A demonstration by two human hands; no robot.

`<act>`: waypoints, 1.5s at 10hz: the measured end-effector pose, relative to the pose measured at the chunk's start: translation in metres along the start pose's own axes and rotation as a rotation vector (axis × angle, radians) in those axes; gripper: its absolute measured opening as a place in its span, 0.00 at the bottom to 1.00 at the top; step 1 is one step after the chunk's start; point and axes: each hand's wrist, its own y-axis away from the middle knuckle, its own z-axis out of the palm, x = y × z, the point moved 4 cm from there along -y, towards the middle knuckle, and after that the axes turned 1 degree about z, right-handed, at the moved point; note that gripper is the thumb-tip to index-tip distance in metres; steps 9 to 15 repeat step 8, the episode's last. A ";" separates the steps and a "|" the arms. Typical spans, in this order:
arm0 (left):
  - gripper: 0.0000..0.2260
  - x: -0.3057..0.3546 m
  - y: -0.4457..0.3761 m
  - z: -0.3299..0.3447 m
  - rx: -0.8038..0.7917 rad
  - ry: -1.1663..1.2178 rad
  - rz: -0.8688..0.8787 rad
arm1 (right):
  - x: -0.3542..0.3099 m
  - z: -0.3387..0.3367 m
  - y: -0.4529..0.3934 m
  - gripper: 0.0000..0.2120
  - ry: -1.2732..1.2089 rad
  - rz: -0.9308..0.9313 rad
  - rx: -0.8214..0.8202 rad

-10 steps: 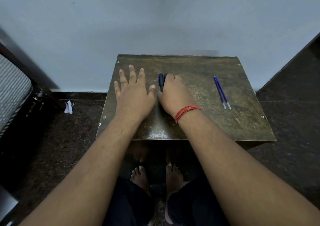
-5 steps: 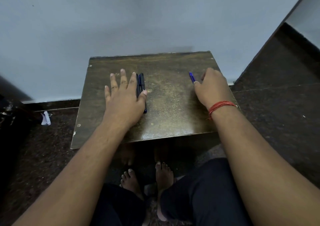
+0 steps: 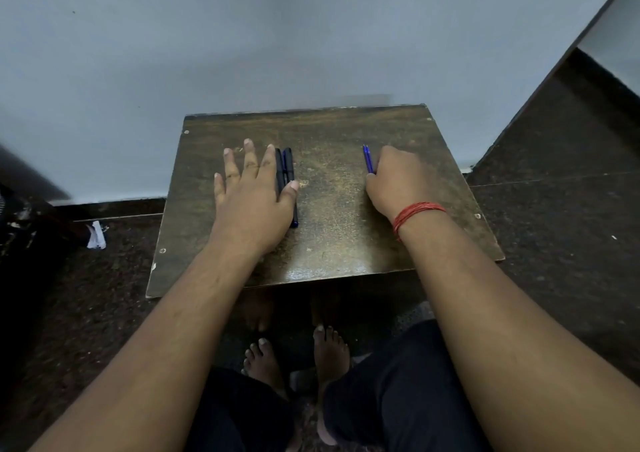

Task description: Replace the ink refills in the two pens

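Note:
Two dark pens (image 3: 288,167) lie side by side on the worn brown table (image 3: 332,209), pointing away from me. My left hand (image 3: 252,199) rests flat on the table just left of them, fingers straight, with the thumb lying across the pens. At the right, two thin blue ink refills (image 3: 367,159) stick out beyond my right hand (image 3: 398,181). That hand is curled over their near ends, and the thumb tip touches them. A red thread band circles the right wrist.
The table stands against a pale wall (image 3: 311,36). Dark speckled floor lies on both sides, with a white paper scrap (image 3: 96,235) at the left. My bare feet (image 3: 263,358) are under the table's near edge. A dark skirting rises at the right.
My right hand left the pens and moved right onto the refills, curling over them. My left hand stayed flat, its thumb now across the pens. The view swung right.

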 end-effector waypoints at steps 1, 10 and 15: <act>0.31 -0.002 0.000 -0.001 0.006 -0.006 -0.008 | -0.022 0.010 0.003 0.07 -0.021 -0.047 -0.029; 0.31 0.000 -0.003 0.002 0.021 -0.026 -0.020 | -0.052 0.027 0.014 0.10 -0.122 -0.071 0.018; 0.31 0.000 -0.003 0.002 0.021 -0.026 -0.020 | -0.052 0.027 0.014 0.10 -0.122 -0.071 0.018</act>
